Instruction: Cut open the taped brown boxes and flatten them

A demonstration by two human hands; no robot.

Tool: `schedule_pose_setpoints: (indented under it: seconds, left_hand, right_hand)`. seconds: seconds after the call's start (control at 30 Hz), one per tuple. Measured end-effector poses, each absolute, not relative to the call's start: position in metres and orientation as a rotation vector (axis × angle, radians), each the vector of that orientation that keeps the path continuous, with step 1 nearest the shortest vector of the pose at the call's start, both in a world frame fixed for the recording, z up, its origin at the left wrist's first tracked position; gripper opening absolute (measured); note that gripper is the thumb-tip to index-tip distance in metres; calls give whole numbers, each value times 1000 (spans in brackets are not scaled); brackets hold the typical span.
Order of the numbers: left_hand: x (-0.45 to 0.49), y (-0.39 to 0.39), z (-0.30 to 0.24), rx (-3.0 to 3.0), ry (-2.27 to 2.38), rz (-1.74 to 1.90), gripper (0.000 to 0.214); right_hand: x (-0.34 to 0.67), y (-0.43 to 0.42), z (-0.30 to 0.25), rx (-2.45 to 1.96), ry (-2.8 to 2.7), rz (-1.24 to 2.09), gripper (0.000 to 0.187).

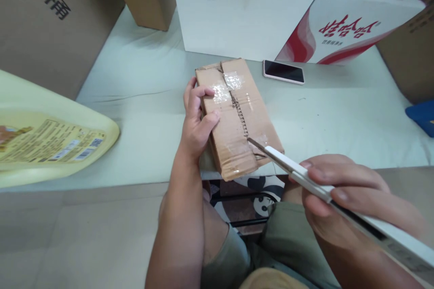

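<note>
A small brown cardboard box (237, 117), taped along its top seam, lies on the pale table (142, 113) near the front edge. My left hand (196, 119) grips the box's left side, fingers curled over its top edge. My right hand (342, 194) is closed around a white utility knife (294, 169). The knife's blade tip (254, 143) touches the taped seam near the box's near end.
A phone (283, 72) lies face up behind the box. A yellow jug (44, 144) lies on its side at the left. Large cartons stand at the back: brown ones (50, 22), a white one (247, 4) and a red-and-white one (349, 27). A blue object (422, 115) sits at the right edge.
</note>
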State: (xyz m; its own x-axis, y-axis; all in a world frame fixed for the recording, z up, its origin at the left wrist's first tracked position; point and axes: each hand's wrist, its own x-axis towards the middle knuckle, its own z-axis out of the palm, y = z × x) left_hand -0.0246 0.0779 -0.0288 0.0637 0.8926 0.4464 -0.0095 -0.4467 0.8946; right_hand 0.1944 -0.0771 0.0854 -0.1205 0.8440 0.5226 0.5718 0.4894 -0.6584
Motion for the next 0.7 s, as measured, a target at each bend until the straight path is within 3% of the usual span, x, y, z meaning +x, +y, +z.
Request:
schedule_pose_setpoints:
  seconds: [0.23, 0.37, 0.7]
  left_hand:
    - [-26, 83, -37, 1621, 901, 1513, 40]
    - [-25, 82, -35, 1593, 922, 1507, 39]
    - [-20, 81, -31, 1543, 963, 1543, 32]
  right_hand:
    - [201, -61, 83, -964, -1967, 227, 12]
    - [190, -59, 84, -990, -1979, 146, 16]
    - [187, -61, 86, -1050, -1986, 59, 6]
